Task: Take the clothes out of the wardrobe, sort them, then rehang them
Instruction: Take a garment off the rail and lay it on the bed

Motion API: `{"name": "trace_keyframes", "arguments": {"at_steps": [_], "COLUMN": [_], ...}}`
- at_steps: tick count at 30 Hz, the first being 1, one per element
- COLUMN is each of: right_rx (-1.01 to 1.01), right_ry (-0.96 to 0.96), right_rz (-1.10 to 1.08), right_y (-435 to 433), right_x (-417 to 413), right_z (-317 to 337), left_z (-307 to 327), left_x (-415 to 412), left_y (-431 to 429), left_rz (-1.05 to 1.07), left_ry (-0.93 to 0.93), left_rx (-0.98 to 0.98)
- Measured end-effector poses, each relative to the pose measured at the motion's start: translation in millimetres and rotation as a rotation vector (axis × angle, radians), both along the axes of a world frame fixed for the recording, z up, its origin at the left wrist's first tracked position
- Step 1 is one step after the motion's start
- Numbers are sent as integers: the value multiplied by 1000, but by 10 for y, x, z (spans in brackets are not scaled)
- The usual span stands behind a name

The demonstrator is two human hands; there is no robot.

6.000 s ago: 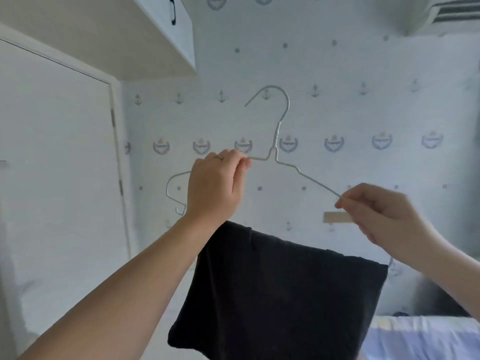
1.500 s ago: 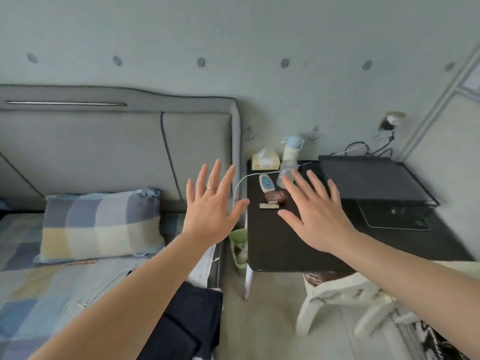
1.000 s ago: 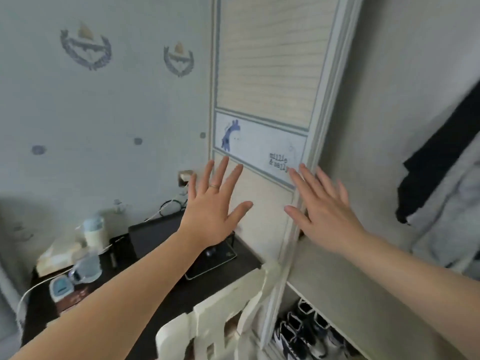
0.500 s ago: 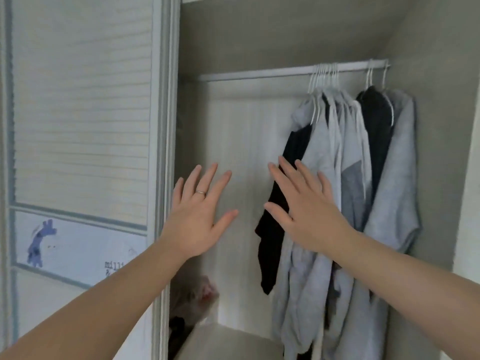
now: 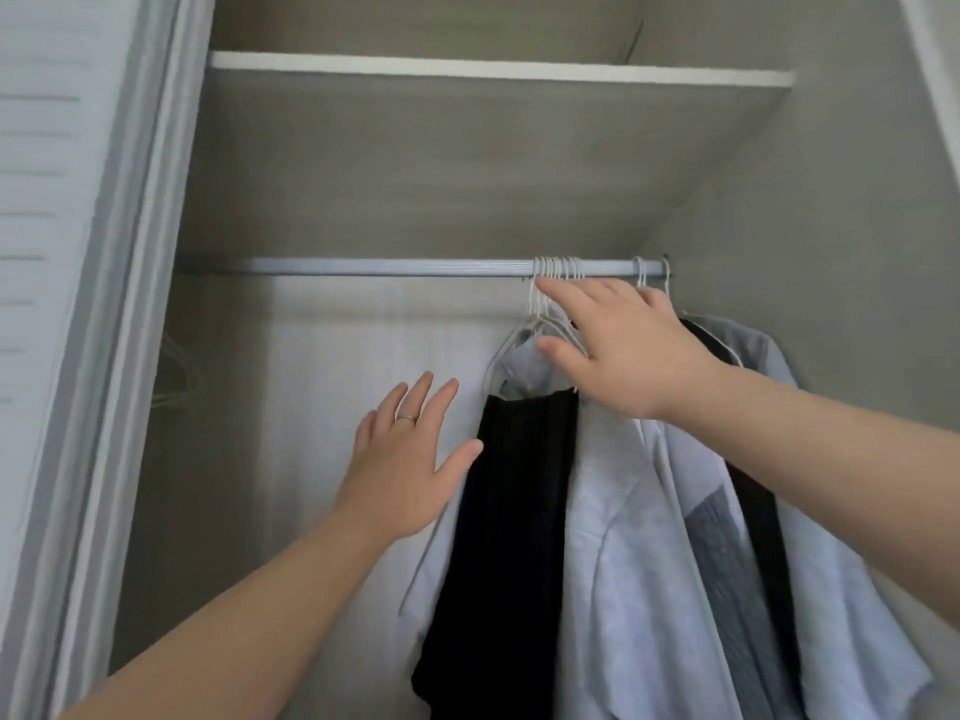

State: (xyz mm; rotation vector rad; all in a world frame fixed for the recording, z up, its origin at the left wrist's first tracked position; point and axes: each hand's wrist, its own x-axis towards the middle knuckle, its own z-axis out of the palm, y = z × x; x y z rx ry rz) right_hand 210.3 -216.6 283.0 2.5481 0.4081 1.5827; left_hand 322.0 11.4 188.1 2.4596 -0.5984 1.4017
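Our right hand (image 5: pixel 628 356), grip wide, lies against the hangers (image 5: pixel 558 267) bunched at the right end of the rail (image 5: pixel 389 267), where the clothes (image 5: pixel 613 511) hang. Our left hand (image 5: pixel 405 470) (fingers spread, holding nothing) hovers just beside the black garment (image 5: pixel 514 511).

Two bare forearms (image 5: pixel 234 615), one thin silvery ring (image 5: pixel 407 418) on a finger of the left hand (image 5: pixel 400 475)

A white slatted door (image 5: pixel 47 200) fills the left edge of the frame, and a pale grooved door frame (image 5: pixel 130 304) slants down beside it. A white-edged shelf (image 5: pixel 498 70) runs across the top. In the dim middle left hang thin wire loops (image 5: pixel 176 376) — possibly spare hangers.
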Motion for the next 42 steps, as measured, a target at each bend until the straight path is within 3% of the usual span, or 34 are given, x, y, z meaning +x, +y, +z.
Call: {"name": "trace_keyframes", "arguments": {"at_steps": [9,18,30,42], "right_rx": [88,-34,-65,88], "right_ry": [272,150,-65,-166], "right_rz": [-307,-540,-519,-289], "right_y": [35,204,296,354], "right_x": [751,1157,1399,1119], "right_z": [558,742,716,978], "left_z": [136,77,89,312], "left_x": [1030,1327,1278,1236], "left_y": [-583,-985,-988,-693], "left_rz": [-398,-621,-646,-497], "left_ry": [340,532,536,319], "left_rx": [-212,-395,-398,-385]}}
